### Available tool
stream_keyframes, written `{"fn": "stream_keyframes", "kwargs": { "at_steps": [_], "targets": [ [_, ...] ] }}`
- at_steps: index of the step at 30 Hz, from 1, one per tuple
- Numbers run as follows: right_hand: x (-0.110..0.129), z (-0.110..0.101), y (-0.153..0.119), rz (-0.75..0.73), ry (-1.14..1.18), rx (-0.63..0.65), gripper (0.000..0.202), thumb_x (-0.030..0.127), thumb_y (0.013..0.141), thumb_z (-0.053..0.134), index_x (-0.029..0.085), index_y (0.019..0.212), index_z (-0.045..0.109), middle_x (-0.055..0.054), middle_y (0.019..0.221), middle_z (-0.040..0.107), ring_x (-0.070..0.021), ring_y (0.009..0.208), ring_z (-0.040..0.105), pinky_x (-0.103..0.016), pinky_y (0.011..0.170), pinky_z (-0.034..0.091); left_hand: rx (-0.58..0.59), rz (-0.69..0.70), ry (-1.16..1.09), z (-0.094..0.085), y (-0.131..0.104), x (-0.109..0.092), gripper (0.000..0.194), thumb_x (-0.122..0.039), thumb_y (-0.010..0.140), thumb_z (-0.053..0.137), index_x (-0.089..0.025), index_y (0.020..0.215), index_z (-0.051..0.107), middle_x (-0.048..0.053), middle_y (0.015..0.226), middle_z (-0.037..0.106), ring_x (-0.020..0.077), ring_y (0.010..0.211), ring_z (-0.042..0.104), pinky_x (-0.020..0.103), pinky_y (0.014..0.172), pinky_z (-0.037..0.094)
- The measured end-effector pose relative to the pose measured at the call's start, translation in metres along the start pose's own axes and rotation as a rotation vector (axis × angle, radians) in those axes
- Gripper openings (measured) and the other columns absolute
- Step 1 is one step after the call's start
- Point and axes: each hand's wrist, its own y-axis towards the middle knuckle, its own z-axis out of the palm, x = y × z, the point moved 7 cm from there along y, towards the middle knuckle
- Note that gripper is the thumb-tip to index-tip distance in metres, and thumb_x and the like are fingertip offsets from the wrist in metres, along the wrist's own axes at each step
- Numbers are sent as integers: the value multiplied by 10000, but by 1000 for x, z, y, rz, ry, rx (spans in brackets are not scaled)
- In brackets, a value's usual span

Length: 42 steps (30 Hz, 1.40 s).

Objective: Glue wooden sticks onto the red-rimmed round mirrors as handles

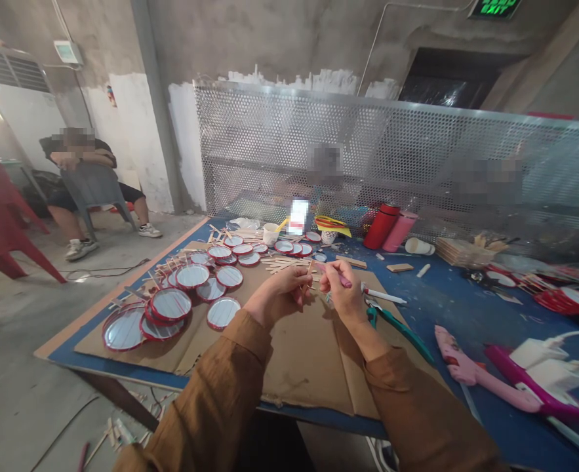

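Observation:
Over the cardboard sheet [301, 367], my left hand [285, 288] pinches a thin wooden stick [309, 270] upright between thumb and fingers. Close beside it, my right hand [343, 295] is closed round a pink pen-like tool [344, 281], whose tip points toward the stick; its exact kind is not clear. Whether tip and stick touch I cannot tell. Left of my hands lie several round discs with red rims and pale faces, such as one disc [224, 313]. Loose wooden strips [282, 263] lie just beyond my hands.
Right of the cardboard are teal-handled pliers [402, 331], a pink glue gun [466, 364] and a magenta power strip [505, 367] with white plugs. A red bottle [381, 226] and a lit phone [298, 216] stand near the perforated metal screen [264, 144]. A person sits on a grey chair [95, 190].

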Motion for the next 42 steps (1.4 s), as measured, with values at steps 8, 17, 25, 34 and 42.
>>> {"fn": "stream_keyframes", "kwargs": {
  "at_steps": [8, 17, 25, 34, 42],
  "targets": [
    [-5, 11, -2, -22, 38, 91, 281, 479, 845, 533, 209, 768, 530, 29, 560, 585, -113, 439, 551, -216, 439, 471, 109, -8, 92, -4, 12, 3, 350, -484, 852, 563, -135, 825, 562, 29, 614, 599, 120, 394, 559, 225, 414, 425],
    [0, 3, -2, 9, -71, 13, 246, 443, 837, 519, 213, 752, 527, 32, 540, 574, -123, 423, 550, -225, 435, 455, 23, -11, 13, -1, 5, 4, 297, -441, 850, 582, -153, 791, 538, -1, 559, 576, 83, 393, 524, 199, 449, 429],
    [1, 3, -1, -29, -43, 21, 241, 450, 842, 518, 213, 800, 518, 27, 585, 586, -131, 468, 578, -241, 484, 473, 39, -18, 76, -3, 6, 0, 331, -460, 822, 623, -144, 761, 545, 8, 558, 575, 84, 418, 534, 194, 462, 418],
    [-2, 4, -1, -28, -57, 28, 265, 472, 842, 533, 210, 801, 530, 13, 613, 611, -131, 474, 584, -240, 480, 476, 57, -11, 101, -5, 10, 5, 339, -477, 841, 586, -141, 810, 547, 14, 569, 589, 96, 391, 537, 204, 435, 418],
    [-3, 4, 0, -29, -52, 34, 315, 519, 839, 543, 206, 813, 552, 9, 623, 617, -131, 494, 594, -231, 479, 486, 64, -27, 77, -4, 9, 4, 319, -459, 847, 584, -144, 834, 536, 21, 599, 604, 102, 388, 542, 219, 445, 437]
  ]
}}
